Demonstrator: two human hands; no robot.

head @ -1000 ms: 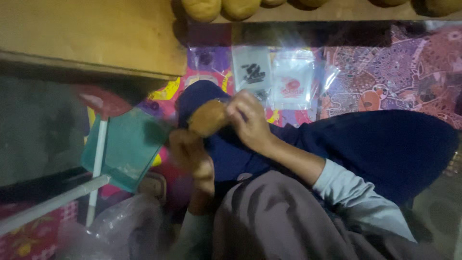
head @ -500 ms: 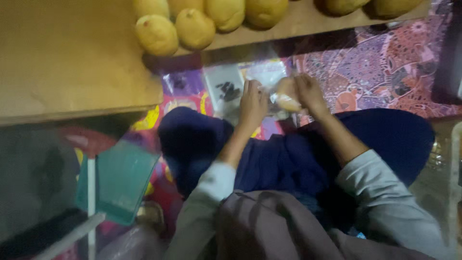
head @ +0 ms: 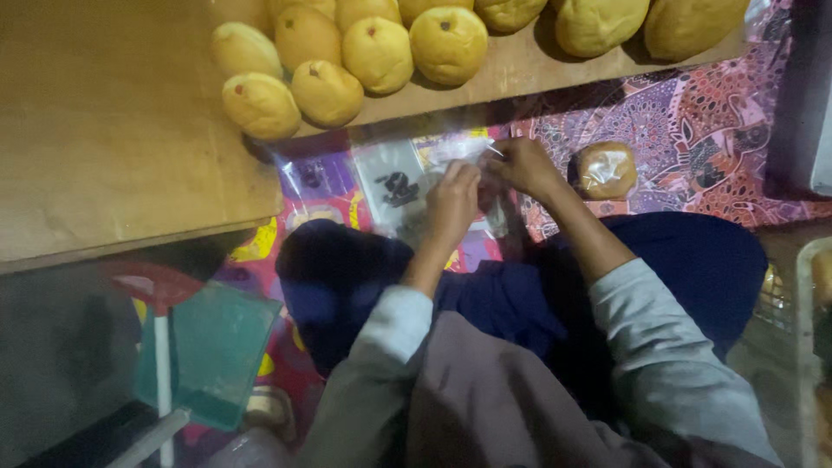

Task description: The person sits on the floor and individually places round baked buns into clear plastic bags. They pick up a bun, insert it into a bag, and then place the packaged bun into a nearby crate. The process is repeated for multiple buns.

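Clear plastic bag [head: 485,173] — pinched between both hands' [head: 452,201] grips.

buns [head: 379,54]: golden yellow
board [head: 104,147]: light brown wood
mat [head: 693,130]: purple with swirly orange patterns
sleeves [head: 659,347]: grey
lap cloth [head: 693,260]: dark blue

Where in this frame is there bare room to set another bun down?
The wooden board is bare left of the unwrapped buns. The patterned mat is open right of the wrapped bun. It is crowded where the left hand and right hand meet over the clear bags.
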